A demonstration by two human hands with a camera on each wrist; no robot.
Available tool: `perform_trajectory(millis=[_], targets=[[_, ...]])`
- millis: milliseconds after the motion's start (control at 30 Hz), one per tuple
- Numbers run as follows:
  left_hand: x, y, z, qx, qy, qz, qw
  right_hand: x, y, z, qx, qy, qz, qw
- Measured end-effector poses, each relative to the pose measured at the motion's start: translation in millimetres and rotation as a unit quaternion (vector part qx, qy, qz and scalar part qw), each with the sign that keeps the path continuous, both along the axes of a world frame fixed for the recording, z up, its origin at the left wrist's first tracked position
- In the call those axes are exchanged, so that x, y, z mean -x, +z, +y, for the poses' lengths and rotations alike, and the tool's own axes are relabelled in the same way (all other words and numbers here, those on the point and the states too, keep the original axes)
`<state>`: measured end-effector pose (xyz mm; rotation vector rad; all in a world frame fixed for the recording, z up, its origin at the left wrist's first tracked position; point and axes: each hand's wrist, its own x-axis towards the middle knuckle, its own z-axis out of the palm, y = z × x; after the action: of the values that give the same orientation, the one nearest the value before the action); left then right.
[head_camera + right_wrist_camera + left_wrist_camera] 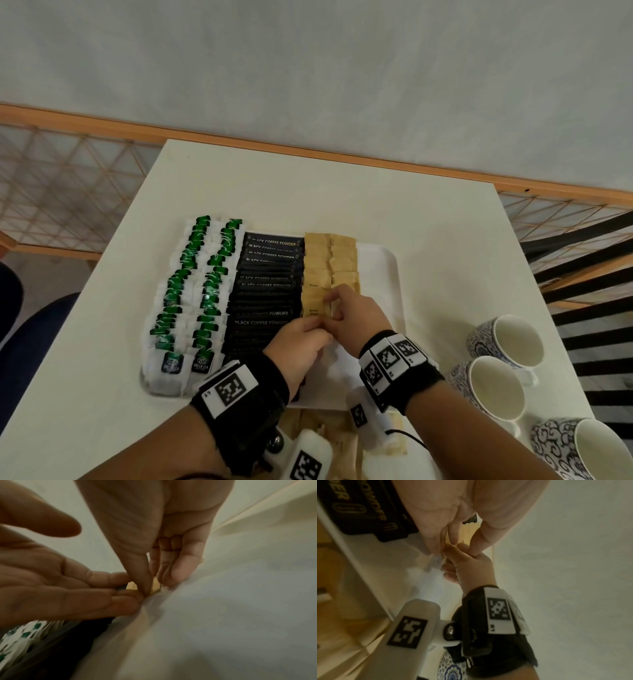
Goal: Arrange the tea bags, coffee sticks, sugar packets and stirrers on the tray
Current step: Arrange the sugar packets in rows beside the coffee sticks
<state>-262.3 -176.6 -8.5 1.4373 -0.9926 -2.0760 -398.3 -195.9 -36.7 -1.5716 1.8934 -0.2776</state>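
Note:
A white tray [394,274] holds two columns of green tea bags [191,291], a stack of black coffee sticks [267,284] and two columns of brown sugar packets [329,257]. At the near end of the sugar columns my right hand [334,305] pinches one sugar packet [132,586] between thumb and fingers, low over the tray floor. My left hand [317,325] meets it from the left, and its straight fingertips [120,588] touch the packet's edge with the thumb held apart. In the left wrist view the packet [468,532] shows between the fingers. No stirrers show.
More loose sugar packets [308,425] lie on the white table [274,188] by its near edge, partly under my wrists. Three patterned cups [507,339] stand at the right. A wooden lattice rail runs behind the table. The tray's right strip is bare.

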Motion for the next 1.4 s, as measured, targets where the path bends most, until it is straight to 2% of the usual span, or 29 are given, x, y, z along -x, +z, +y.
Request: perform_trajectory(millis=[333,667,1100,1233,1400], targets=[[-0.8,-1.5,-6.2,-0.014,0.022,0.022,0.999,0.4,-1.2,-0.3,0.012,-0.010,-0.002,1.000],[-0.1,-0.9,-3.6,-0.015,0.022,0.028,0.999,30.5,3.0,6.1,0.025,-0.106,0.020,0.994],[-0.6,10.6,-3.6,-0.056,0.065,0.016,0.996,32.5,9.3,5.8,0.039,-0.119,0.004,0.992],[-23.1,29.6,4.5,-0.048,0.023,0.005,0.999,29.3,28.3,37.8,0.035,-0.077,-0.032,0.996],[-77.0,35.4,28.2,-0.067,0.063,-0.026,0.995,15.7,33.0,100.1,-0.026,0.036,-0.010,0.999]])
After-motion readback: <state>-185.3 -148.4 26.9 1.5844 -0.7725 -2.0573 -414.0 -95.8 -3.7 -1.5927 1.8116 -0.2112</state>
